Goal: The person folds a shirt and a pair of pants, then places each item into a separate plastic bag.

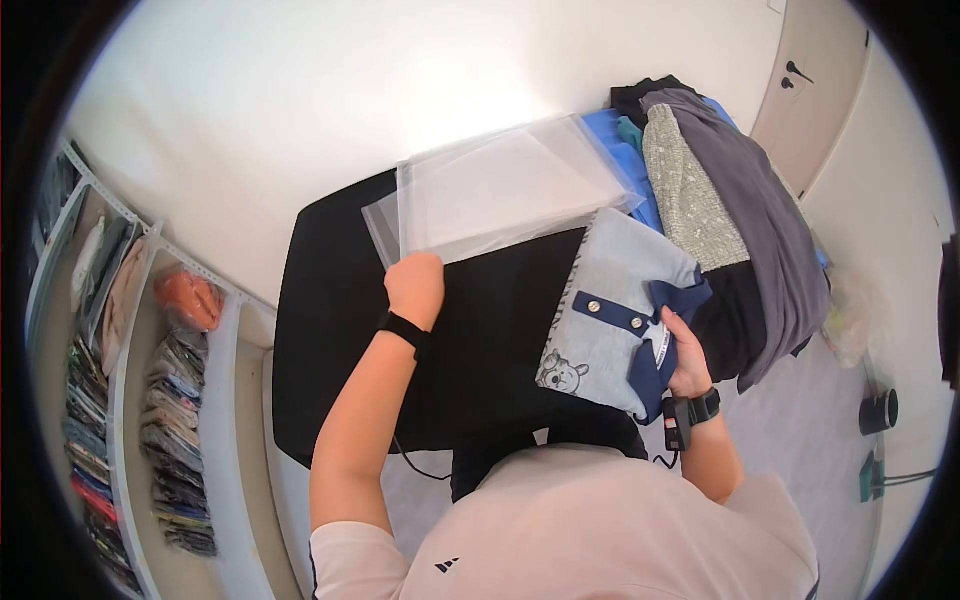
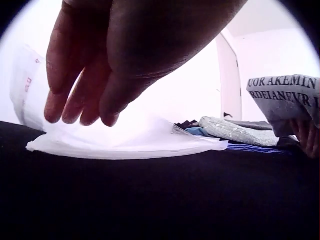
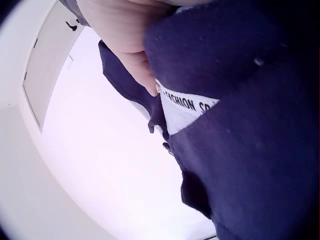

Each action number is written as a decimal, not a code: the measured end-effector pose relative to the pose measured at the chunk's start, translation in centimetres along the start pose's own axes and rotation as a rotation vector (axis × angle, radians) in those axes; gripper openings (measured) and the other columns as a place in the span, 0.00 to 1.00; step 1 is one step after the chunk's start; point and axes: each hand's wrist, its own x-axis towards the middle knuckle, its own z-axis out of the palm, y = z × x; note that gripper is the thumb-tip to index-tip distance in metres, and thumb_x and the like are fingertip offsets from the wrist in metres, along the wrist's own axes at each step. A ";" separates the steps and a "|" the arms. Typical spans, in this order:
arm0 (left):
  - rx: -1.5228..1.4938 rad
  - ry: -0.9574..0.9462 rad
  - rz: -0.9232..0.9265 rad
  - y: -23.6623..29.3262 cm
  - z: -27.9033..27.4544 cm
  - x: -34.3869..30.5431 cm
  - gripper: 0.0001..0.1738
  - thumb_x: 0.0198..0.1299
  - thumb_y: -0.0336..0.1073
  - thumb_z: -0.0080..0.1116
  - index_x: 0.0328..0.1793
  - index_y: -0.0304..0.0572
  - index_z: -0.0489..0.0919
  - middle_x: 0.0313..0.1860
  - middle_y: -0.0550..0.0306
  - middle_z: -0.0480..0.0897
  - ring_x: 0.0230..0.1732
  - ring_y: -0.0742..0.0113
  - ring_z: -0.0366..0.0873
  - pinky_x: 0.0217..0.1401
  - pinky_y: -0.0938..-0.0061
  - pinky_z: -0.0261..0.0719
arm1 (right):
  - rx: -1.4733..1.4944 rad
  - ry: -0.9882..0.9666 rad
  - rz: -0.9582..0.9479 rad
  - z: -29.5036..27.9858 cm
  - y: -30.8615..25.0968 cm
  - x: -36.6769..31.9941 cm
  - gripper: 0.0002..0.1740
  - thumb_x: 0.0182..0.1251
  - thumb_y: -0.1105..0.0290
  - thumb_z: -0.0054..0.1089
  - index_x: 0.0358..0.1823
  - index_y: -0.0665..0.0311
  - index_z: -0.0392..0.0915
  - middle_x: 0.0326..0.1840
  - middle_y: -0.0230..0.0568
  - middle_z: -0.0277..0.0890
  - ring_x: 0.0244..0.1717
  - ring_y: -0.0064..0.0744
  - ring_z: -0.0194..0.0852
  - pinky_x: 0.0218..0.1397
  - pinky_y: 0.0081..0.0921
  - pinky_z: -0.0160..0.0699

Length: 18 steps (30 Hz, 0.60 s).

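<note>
My left hand (image 1: 415, 287) pinches the near left corner of a clear plastic bag (image 1: 376, 226) beside the stacked bags (image 1: 500, 190). In the left wrist view its fingertips (image 2: 87, 119) point down over the white, translucent plastic, part of which stands up at the left. My right hand (image 1: 688, 358) holds a folded light grey polo shirt (image 1: 610, 290) by its navy collar, the thumb on top near the white neck label. The shirt shows a navy placket with two buttons and a bear print; it is lifted over the table's right side.
The black table (image 1: 340, 330) stands against a white wall. A heap of clothes (image 1: 760, 220) lies on its right end, with blue garments (image 1: 640, 175) beside the bags. Shelves (image 1: 130, 400) of bagged clothes stand at the left. A door (image 1: 810, 90) is at the far right.
</note>
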 end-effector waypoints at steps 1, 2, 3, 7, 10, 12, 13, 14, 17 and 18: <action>-0.067 -0.053 0.019 0.9 -1.9 -0.8 0.09 0.55 0.33 0.55 0.28 0.38 0.83 0.27 0.47 0.82 0.32 0.51 0.83 0.34 0.64 0.80 | 0.018 -0.007 -0.030 0.7 0.0 -0.5 0.12 0.66 0.67 0.57 0.47 0.65 0.76 0.39 0.39 0.81 0.34 0.30 0.82 0.36 0.28 0.85; -0.135 -0.106 0.040 1.7 -3.4 -1.7 0.11 0.56 0.36 0.56 0.31 0.37 0.84 0.28 0.46 0.83 0.33 0.49 0.82 0.36 0.64 0.80 | 0.046 0.013 -0.034 0.3 -0.1 -0.5 0.11 0.66 0.67 0.56 0.45 0.65 0.76 0.38 0.40 0.81 0.32 0.32 0.82 0.33 0.29 0.85; -0.484 -0.206 0.199 2.1 -3.5 -2.1 0.14 0.58 0.40 0.57 0.36 0.36 0.83 0.32 0.43 0.83 0.38 0.48 0.82 0.41 0.64 0.80 | 0.064 0.036 -0.057 0.2 -0.2 -0.6 0.11 0.66 0.66 0.56 0.44 0.65 0.77 0.36 0.40 0.82 0.30 0.32 0.82 0.31 0.29 0.85; -1.231 -0.436 0.363 2.4 -4.4 -2.9 0.24 0.60 0.47 0.56 0.54 0.35 0.77 0.52 0.36 0.78 0.57 0.44 0.74 0.58 0.64 0.73 | 0.111 0.108 -0.126 -0.6 -1.8 -1.0 0.13 0.68 0.63 0.54 0.44 0.66 0.77 0.33 0.40 0.82 0.25 0.30 0.82 0.27 0.24 0.85; -0.597 -0.194 0.371 -0.4 -0.2 -3.1 0.27 0.62 0.46 0.54 0.61 0.37 0.71 0.65 0.37 0.67 0.67 0.42 0.62 0.65 0.62 0.66 | 0.150 0.120 -0.181 -0.7 -2.8 -1.5 0.15 0.68 0.64 0.53 0.49 0.67 0.75 0.38 0.41 0.82 0.29 0.30 0.83 0.31 0.23 0.86; -0.384 -0.314 0.351 -1.1 1.3 -3.7 0.34 0.61 0.51 0.53 0.69 0.40 0.63 0.71 0.37 0.57 0.72 0.39 0.52 0.69 0.57 0.60 | 0.138 0.233 -0.257 1.1 -2.9 -2.2 0.15 0.68 0.65 0.53 0.49 0.67 0.75 0.39 0.43 0.82 0.30 0.30 0.83 0.33 0.23 0.86; -0.366 -0.388 0.317 -1.0 2.0 -4.4 0.38 0.61 0.54 0.52 0.71 0.40 0.60 0.72 0.35 0.55 0.73 0.39 0.50 0.69 0.55 0.59 | 0.137 0.234 -0.255 0.9 -3.0 -2.1 0.15 0.68 0.65 0.53 0.49 0.67 0.75 0.39 0.43 0.82 0.30 0.30 0.83 0.33 0.23 0.86; -0.347 -0.464 0.284 -1.0 2.6 -5.2 0.41 0.60 0.58 0.51 0.72 0.41 0.57 0.73 0.34 0.53 0.74 0.39 0.49 0.69 0.52 0.58 | 0.132 0.185 -0.237 0.4 -3.2 -2.1 0.15 0.68 0.65 0.52 0.50 0.67 0.75 0.40 0.43 0.82 0.31 0.31 0.83 0.33 0.23 0.86; -0.263 -0.403 0.278 1.6 -0.4 -9.0 0.43 0.56 0.61 0.53 0.70 0.39 0.60 0.67 0.37 0.60 0.66 0.44 0.60 0.64 0.52 0.64 | 0.134 0.137 -0.211 -1.5 -3.3 -1.8 0.16 0.68 0.65 0.52 0.51 0.68 0.74 0.42 0.44 0.81 0.32 0.31 0.83 0.34 0.23 0.86; -0.263 -0.402 0.260 2.6 -2.2 -10.0 0.42 0.55 0.60 0.55 0.68 0.39 0.64 0.64 0.39 0.63 0.63 0.46 0.64 0.61 0.54 0.67 | 0.145 0.112 -0.209 -1.9 -3.2 -1.7 0.17 0.68 0.65 0.52 0.52 0.68 0.73 0.43 0.45 0.81 0.32 0.32 0.83 0.34 0.23 0.87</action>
